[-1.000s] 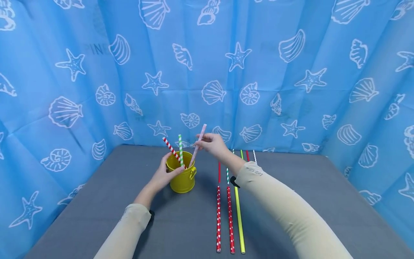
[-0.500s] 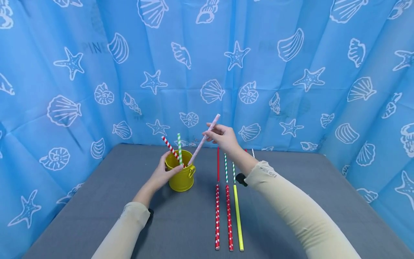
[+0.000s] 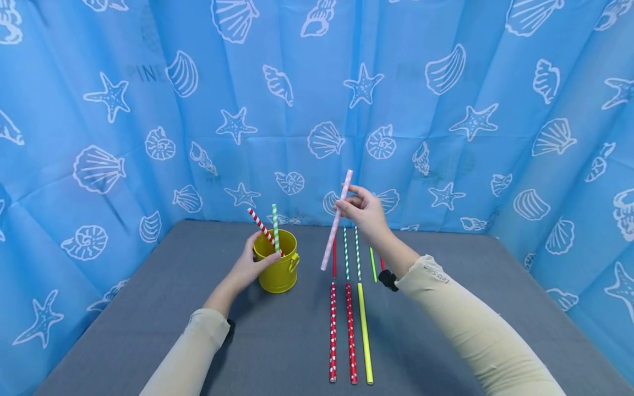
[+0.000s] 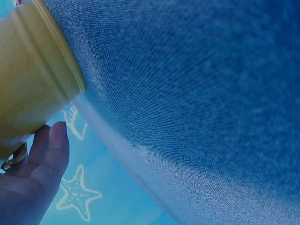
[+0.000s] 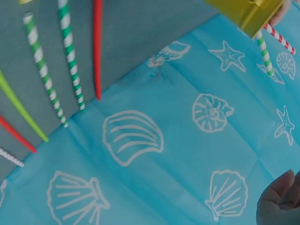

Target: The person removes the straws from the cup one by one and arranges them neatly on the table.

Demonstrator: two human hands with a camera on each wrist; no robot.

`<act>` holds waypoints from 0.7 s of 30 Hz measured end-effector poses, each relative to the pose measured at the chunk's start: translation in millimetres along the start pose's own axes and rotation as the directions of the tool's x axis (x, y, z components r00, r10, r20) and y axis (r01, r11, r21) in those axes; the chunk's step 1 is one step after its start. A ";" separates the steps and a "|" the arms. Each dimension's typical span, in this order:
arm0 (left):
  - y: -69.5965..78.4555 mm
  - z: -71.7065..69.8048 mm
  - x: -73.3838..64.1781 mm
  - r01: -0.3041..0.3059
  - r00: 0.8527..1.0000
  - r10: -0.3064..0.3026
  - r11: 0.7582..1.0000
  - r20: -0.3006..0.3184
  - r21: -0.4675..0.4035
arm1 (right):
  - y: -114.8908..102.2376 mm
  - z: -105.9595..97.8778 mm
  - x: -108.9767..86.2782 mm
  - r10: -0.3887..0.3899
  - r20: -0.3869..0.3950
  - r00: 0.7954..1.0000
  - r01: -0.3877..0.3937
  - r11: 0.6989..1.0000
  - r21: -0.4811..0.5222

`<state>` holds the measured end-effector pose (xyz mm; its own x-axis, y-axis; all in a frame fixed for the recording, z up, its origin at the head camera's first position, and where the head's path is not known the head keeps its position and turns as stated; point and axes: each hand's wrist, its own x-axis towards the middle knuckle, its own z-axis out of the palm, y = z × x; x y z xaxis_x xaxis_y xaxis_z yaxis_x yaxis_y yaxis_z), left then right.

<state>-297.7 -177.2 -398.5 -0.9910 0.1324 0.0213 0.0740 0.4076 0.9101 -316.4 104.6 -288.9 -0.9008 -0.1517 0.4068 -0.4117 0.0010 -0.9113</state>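
Note:
In the head view my left hand (image 3: pixel 250 265) holds a small yellow bucket (image 3: pixel 278 279) by its rim, thumb toward the front. The bucket (image 4: pixel 37 65) and the fingers (image 4: pixel 56 145) round its side also show in the left wrist view. A red-and-white striped straw (image 3: pixel 260 224) and a green-and-white striped straw (image 3: pixel 275 223) lean out of the bucket. My right hand (image 3: pixel 369 214) pinches a pale pink straw (image 3: pixel 333 236), held in the air to the bucket's right and tilted. In the right wrist view only part of this hand (image 5: pixel 279 201) shows, without the pink straw.
On the grey table (image 3: pixel 277 341) lie a front row with two red dotted straws (image 3: pixel 350 335) and a yellow straw (image 3: pixel 365 335). Behind them is a row with red, green-striped (image 5: pixel 70 56) and lime straws, partly behind my right arm. A blue shell-print curtain (image 3: pixel 317 110) surrounds the table.
My right hand has lifted the pink straw out of the bucket and carried it rightward above the back row of straws. The left hand stays on the bucket.

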 end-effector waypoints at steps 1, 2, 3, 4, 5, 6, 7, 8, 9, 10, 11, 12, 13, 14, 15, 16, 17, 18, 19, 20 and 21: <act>0.1 -0.2 -0.1 0.001 1.000 -0.001 1.000 0.002 -0.001 | -0.1 -2.8 -2.4 -0.004 -0.001 1.000 0.004 1.000 -0.003; 0.3 -0.4 -0.3 -0.001 1.000 0.001 1.000 0.005 0.001 | -0.1 -5.5 -4.9 -0.008 -0.003 1.000 0.008 1.000 -0.008; 0.8 -0.6 -0.7 -0.002 1.000 0.002 1.000 0.008 0.002 | 0.4 -8.4 -7.4 -0.012 0.000 1.000 0.012 1.000 -0.016; 1.0 -0.7 -1.1 -0.003 1.000 0.003 1.000 0.010 0.004 | 0.9 -11.2 -9.6 -0.016 0.001 1.000 0.016 1.000 -0.027; 1.2 -0.8 -1.3 -0.004 1.000 0.004 1.000 0.012 0.006 | 1.4 -14.1 -12.2 -0.019 0.003 1.000 0.019 0.999 -0.039; 1.5 -0.7 -1.4 -0.002 1.000 0.002 1.000 0.012 0.006 | 2.1 -17.3 -14.7 -0.021 0.008 1.000 0.022 0.999 -0.048; 1.3 -0.8 -1.1 0.001 1.000 -0.001 1.000 0.009 0.005 | 2.7 -20.0 -16.9 -0.025 0.013 1.000 0.026 0.998 -0.057; 1.2 -0.8 -0.9 0.004 1.000 -0.004 1.000 0.007 0.005 | 3.3 -22.6 -19.2 -0.029 0.019 0.999 0.030 0.997 -0.065; 1.3 -0.8 -0.8 0.006 1.000 -0.006 1.000 0.006 0.004 | 4.0 -25.3 -21.4 -0.032 0.023 0.999 0.034 0.997 -0.074; 1.2 -0.6 -0.5 0.004 1.000 -0.004 1.000 0.007 0.005 | 4.6 -27.9 -23.7 -0.034 0.027 0.999 0.037 0.996 -0.087; 1.2 -0.6 -0.3 0.007 1.000 -0.007 1.000 0.005 0.004 | 5.2 -30.3 -26.2 -0.035 0.030 0.999 0.038 0.994 -0.099; 1.5 -0.3 -0.3 0.010 1.000 -0.010 1.000 0.003 0.003 | 5.7 -32.8 -28.7 -0.035 0.033 0.999 0.039 0.993 -0.113; 1.6 -0.2 -0.1 0.010 1.000 -0.010 1.000 0.002 0.003 | 6.5 -35.4 -31.3 -0.038 0.034 0.999 0.042 0.990 -0.134; 2.1 0.0 -0.3 0.010 1.000 -0.010 1.000 0.003 0.002 | 7.0 -38.0 -33.9 -0.039 0.038 0.999 0.045 0.987 -0.156; 2.3 -0.1 -0.4 0.007 1.000 -0.007 1.000 0.005 0.004 | 7.9 -40.5 -36.6 -0.036 0.041 0.998 0.043 0.983 -0.178; 2.2 -0.1 -0.4 0.006 1.000 -0.006 1.000 0.005 0.003 | 8.8 -43.1 -39.3 -0.032 0.047 0.998 0.041 0.978 -0.202; 2.3 -0.2 -0.5 0.009 1.000 -0.009 1.000 0.003 0.000 | 9.8 -45.5 -41.9 -0.027 0.052 0.998 0.038 0.975 -0.221; 2.0 -0.2 -0.6 0.005 1.000 -0.005 1.000 0.005 0.003 | 11.1 -47.7 -44.2 -0.019 0.059 0.998 0.033 0.971 -0.236; 1.6 -0.3 -0.6 0.003 1.000 -0.003 1.000 0.006 0.002 | 12.7 -49.9 -46.5 -0.011 0.063 0.998 0.027 0.967 -0.253; 1.2 -0.5 -0.7 0.001 1.000 -0.001 1.000 0.006 0.001 | 14.0 -51.9 -48.8 -0.002 0.069 0.998 0.020 0.964 -0.265; 0.8 -0.5 -0.8 0.001 1.000 -0.001 1.000 0.004 0.002 | 15.5 -53.8 -51.0 0.007 0.074 0.997 0.013 0.961 -0.275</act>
<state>-296.9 -177.5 -397.5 -0.9906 0.1356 0.0190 0.0735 0.4093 0.9094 -284.2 165.5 -320.4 -0.8911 -0.2243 0.3944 -0.4458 0.2712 -0.8531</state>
